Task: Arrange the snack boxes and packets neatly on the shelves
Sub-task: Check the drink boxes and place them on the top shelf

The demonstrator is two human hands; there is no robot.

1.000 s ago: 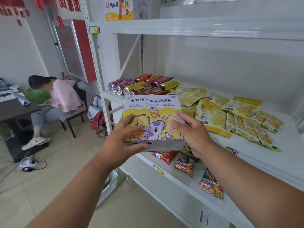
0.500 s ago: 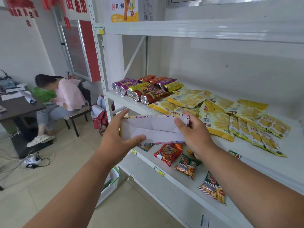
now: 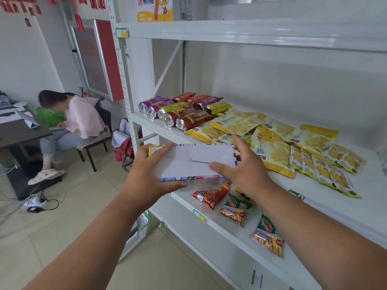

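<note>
A snack box [image 3: 188,162] with cartoon ponies on its sides is turned so its plain white bottom faces me. It is held level in front of the middle shelf [image 3: 314,185], at its front edge. My left hand [image 3: 146,176] grips the box's left end, thumb underneath. My right hand [image 3: 245,174] holds the right end, thumb on the white face and fingers behind. Foil-wrapped snack rolls [image 3: 184,114] and yellow chip packets [image 3: 270,151] lie on the middle shelf. Small red [image 3: 211,195] and green packets [image 3: 236,208] lie scattered on the lower shelf [image 3: 226,233].
The top shelf [image 3: 251,32] carries a yellow carton [image 3: 155,9]. To the left a person [image 3: 77,118] sits at a dark desk [image 3: 18,132]. A red bag [image 3: 123,141] hangs by the shelf post, a cable strip [image 3: 35,204] lies on the floor, and a carton [image 3: 140,227] stands under the shelf.
The box tipped from showing its printed front to showing its white bottom. Both hands carried it forward and slightly up toward the middle shelf's edge.
</note>
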